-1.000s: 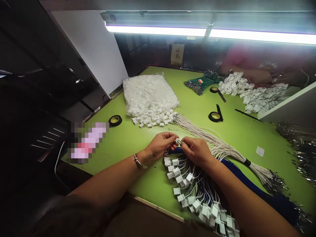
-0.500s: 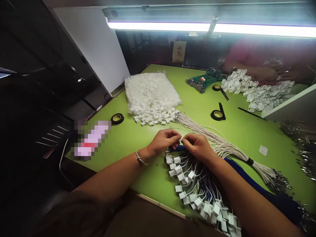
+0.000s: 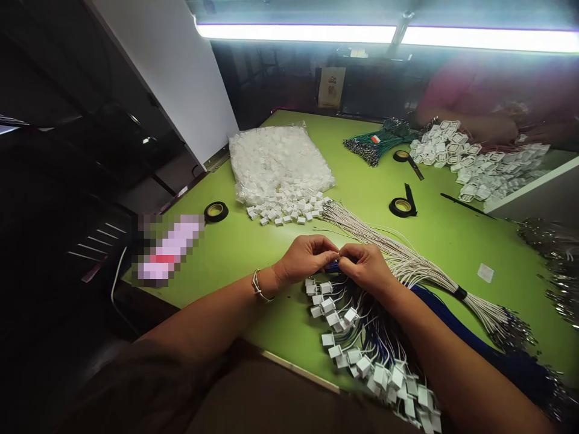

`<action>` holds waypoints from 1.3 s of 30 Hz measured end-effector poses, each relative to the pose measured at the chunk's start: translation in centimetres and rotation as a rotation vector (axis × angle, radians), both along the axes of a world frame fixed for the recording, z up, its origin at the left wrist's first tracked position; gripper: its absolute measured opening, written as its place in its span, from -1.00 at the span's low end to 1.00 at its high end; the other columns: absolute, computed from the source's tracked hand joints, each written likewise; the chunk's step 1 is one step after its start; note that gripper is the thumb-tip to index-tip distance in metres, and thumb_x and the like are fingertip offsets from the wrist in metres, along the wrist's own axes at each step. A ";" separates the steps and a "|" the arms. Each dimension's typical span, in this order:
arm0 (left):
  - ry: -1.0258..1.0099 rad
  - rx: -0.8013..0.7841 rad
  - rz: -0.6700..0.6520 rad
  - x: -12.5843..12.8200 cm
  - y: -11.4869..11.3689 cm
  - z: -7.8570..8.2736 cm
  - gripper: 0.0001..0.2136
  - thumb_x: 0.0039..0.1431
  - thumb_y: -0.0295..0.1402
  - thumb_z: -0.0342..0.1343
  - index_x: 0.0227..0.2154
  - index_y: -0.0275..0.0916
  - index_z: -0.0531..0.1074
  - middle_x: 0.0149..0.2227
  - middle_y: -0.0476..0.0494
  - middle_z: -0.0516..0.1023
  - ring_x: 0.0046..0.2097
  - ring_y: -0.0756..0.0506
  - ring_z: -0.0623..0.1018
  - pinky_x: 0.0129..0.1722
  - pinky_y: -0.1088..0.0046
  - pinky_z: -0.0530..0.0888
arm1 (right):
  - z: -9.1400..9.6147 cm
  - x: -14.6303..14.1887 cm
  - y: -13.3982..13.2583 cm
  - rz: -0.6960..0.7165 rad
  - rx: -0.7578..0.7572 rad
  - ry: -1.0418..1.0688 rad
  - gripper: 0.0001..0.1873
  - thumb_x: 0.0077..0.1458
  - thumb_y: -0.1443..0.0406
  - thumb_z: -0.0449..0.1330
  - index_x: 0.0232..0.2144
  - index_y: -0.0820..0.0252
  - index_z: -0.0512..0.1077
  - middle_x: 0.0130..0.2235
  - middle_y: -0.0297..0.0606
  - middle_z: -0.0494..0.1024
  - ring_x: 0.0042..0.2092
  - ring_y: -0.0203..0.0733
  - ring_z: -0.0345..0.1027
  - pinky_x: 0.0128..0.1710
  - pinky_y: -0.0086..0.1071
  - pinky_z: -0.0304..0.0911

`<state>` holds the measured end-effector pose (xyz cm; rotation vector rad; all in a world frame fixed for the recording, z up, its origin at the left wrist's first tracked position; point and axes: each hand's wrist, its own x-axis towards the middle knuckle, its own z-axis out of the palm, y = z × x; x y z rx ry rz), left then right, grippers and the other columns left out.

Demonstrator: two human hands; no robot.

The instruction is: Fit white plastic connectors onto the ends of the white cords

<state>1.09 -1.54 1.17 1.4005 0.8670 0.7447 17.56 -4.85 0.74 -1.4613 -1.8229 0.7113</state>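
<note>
My left hand [image 3: 307, 258] and my right hand [image 3: 368, 265] meet fingertip to fingertip over the green table [image 3: 235, 253]. Both are curled in a pinch on a small piece between them, too hidden to name, just above the end of a blue wire bundle [image 3: 452, 319]. Below the hands lies a heap of wires fitted with white connectors [image 3: 362, 349]. A bundle of white wires [image 3: 407, 265] runs from behind my right hand toward the right. Loose white connector housings [image 3: 284, 211] lie farther back, in front of a clear bag of them [image 3: 278, 160].
Black tape rolls sit at the left [image 3: 216, 211] and at centre right [image 3: 401, 207], another farther back [image 3: 400, 156]. A green wire bundle [image 3: 375, 143] and a pile of white parts [image 3: 474, 163] lie at the far side, where another person's arms rest. A white panel stands at left.
The hands have drawn closer together, fingertips now touching, and sit slightly lower over the blue wire end. The view has shifted a little downward.
</note>
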 end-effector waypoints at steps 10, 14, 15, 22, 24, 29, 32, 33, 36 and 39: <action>-0.063 0.125 -0.051 -1.0 0.5 0.7 -0.70 0.10 -0.15 0.10 -0.31 -0.34 0.45 -0.44 -0.10 0.46 -0.45 0.05 0.41 -0.42 0.52 0.38 | 1.7 0.7 0.3 0.089 -0.035 0.056 -0.84 -0.07 0.29 0.10 -0.55 0.21 0.46 -0.52 -0.32 0.46 -0.45 -0.31 0.26 -0.43 -0.45 0.17; 0.213 0.437 -0.226 -2.9 2.1 1.5 -0.77 0.15 -0.25 0.03 -0.28 -0.28 0.50 -0.31 -0.15 0.45 -0.27 -0.02 0.42 -0.23 0.46 0.37 | 2.8 1.2 -0.5 0.309 -0.184 -0.020 -0.82 -0.03 0.30 0.11 -0.43 0.20 0.51 -0.42 -0.30 0.54 -0.41 -0.30 0.32 -0.39 -0.45 0.18; 0.317 0.520 -0.301 -3.2 2.3 1.4 -0.82 0.09 -0.31 0.10 -0.29 -0.26 0.51 -0.31 -0.14 0.44 -0.25 -0.04 0.42 -0.21 0.45 0.36 | 2.8 1.1 -0.7 0.351 -0.209 -0.068 -0.82 -0.02 0.30 0.11 -0.42 0.19 0.52 -0.45 -0.32 0.53 -0.44 -0.32 0.30 -0.41 -0.46 0.16; 0.648 0.825 -0.406 -2.1 1.4 -1.0 -0.76 0.09 -0.44 0.09 -0.18 -0.22 0.53 -0.32 -0.14 0.36 -0.25 -0.06 0.39 -0.25 0.45 0.34 | 3.0 0.4 -1.2 0.557 -0.302 -0.342 -0.74 0.10 0.24 0.02 -0.45 0.19 0.48 -0.58 -0.42 0.35 -0.54 -0.38 0.07 -0.52 -0.47 -0.03; 0.654 0.873 -0.340 -1.6 1.6 -1.8 -0.77 0.17 -0.40 0.03 -0.19 -0.20 0.55 -0.34 -0.14 0.36 -0.27 -0.05 0.38 -0.26 0.45 0.33 | 3.3 0.7 -1.6 0.578 -0.333 -0.423 -0.74 0.09 0.23 0.03 -0.49 0.19 0.45 -0.60 -0.42 0.32 -0.55 -0.38 0.04 -0.52 -0.46 -0.07; 0.633 0.999 -0.232 -1.2 3.5 -3.3 -0.74 0.21 -0.42 -0.04 -0.20 -0.18 0.56 -0.34 -0.17 0.37 -0.26 -0.06 0.36 -0.24 0.41 0.33 | 3.5 4.4 -5.6 0.557 -0.397 -0.525 -0.74 0.10 0.25 0.03 -0.51 0.19 0.44 -0.55 -0.35 0.40 -0.52 -0.35 0.10 -0.48 -0.44 -0.01; 0.615 1.035 -0.216 -1.1 4.5 -3.9 -0.74 0.20 -0.44 -0.02 -0.20 -0.17 0.57 -0.33 -0.17 0.39 -0.25 -0.06 0.36 -0.22 0.41 0.33 | 3.5 8.4 -8.9 0.462 -0.529 -0.449 -0.71 0.13 0.21 0.01 -0.44 0.21 0.48 -0.48 -0.31 0.46 -0.46 -0.32 0.22 -0.44 -0.45 0.08; 0.605 1.040 -0.207 -1.0 4.7 -4.0 -0.74 0.19 -0.44 -0.02 -0.20 -0.17 0.57 -0.33 -0.17 0.39 -0.25 -0.06 0.36 -0.22 0.41 0.33 | 3.4 9.6 -9.9 0.429 -0.562 -0.445 -0.68 0.15 0.20 0.00 -0.45 0.22 0.48 -0.49 -0.30 0.46 -0.46 -0.30 0.24 -0.43 -0.44 0.10; 0.588 1.037 -0.186 -0.6 5.0 -4.1 -0.74 0.19 -0.45 -0.03 -0.21 -0.18 0.57 -0.33 -0.18 0.40 -0.25 -0.06 0.37 -0.20 0.40 0.34 | 3.5 11.4 -11.5 0.365 -0.645 -0.379 -0.65 0.15 0.14 0.02 -0.41 0.23 0.50 -0.45 -0.26 0.50 -0.40 -0.25 0.31 -0.39 -0.43 0.19; 0.578 1.046 -0.195 -0.4 5.1 -4.0 -0.73 0.20 -0.45 -0.04 -0.21 -0.18 0.57 -0.32 -0.18 0.41 -0.24 -0.07 0.37 -0.19 0.40 0.34 | 3.8 9.4 -11.5 0.427 -0.581 -0.285 -0.66 0.15 0.12 0.05 -0.22 0.21 0.49 -0.26 -0.19 0.52 -0.23 -0.18 0.37 -0.19 -0.37 0.26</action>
